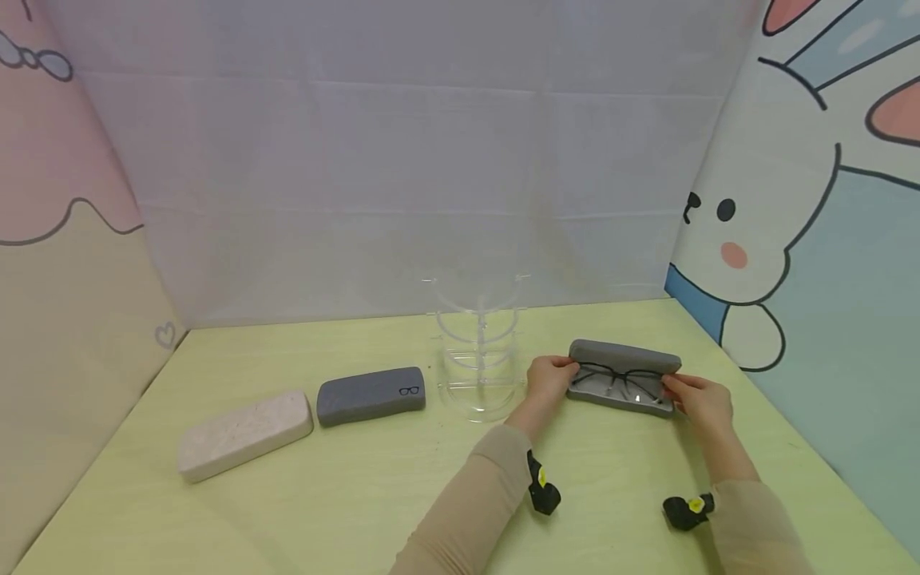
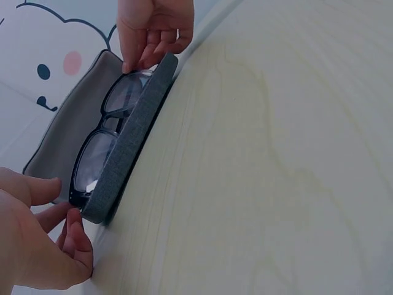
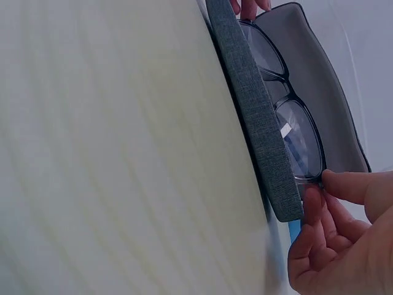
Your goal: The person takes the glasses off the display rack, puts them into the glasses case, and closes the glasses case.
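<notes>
Black-framed eyeglasses with clear lenses lie in an opened grey glasses case, its lid tilted up at the back. At the left end of the frame, my left hand pinches the corner near the hinge. My right hand grips the opposite corner between thumb and index finger, as the right wrist view shows the glasses up close. The left wrist view has the case's fabric-covered front wall partly covering the lower lenses. My left fingertips are right at the case's end.
A clear acrylic display stand with several tiers stands left of the case. Farther left lie a closed grey case with a glasses print and a closed off-white case. Fabric walls border the yellow-green table.
</notes>
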A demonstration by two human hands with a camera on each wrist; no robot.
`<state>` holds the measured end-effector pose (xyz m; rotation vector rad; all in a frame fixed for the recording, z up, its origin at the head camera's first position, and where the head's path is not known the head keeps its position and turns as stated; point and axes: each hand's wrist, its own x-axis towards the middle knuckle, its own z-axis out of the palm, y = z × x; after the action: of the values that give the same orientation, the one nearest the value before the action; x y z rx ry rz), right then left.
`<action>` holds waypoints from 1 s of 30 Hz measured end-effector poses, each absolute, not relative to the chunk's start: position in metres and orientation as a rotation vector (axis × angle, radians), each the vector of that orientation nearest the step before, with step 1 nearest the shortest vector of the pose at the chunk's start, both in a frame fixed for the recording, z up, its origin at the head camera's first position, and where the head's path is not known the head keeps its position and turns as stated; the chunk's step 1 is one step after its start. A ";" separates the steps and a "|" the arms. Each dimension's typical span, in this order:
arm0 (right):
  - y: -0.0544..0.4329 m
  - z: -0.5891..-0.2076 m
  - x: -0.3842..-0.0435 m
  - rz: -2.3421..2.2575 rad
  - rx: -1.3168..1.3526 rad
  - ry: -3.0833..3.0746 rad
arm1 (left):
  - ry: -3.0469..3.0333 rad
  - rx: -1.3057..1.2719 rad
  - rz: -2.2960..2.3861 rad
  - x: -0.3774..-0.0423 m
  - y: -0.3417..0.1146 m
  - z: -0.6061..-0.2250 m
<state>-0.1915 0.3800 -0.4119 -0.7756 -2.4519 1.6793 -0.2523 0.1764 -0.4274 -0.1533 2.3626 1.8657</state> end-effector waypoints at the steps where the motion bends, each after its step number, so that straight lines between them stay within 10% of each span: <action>1: 0.380 -0.412 -0.192 1.645 -0.788 -2.470 | 2.365 -0.153 1.858 -0.253 0.177 -0.427; 30: 0.379 -0.385 -0.186 1.327 -0.494 -2.796 | 2.283 0.037 1.881 -0.262 0.171 -0.413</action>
<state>-0.1865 0.3791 -0.3855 -0.4941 -2.7962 1.3268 -0.2622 0.1710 -0.4129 0.0370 2.2834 1.8815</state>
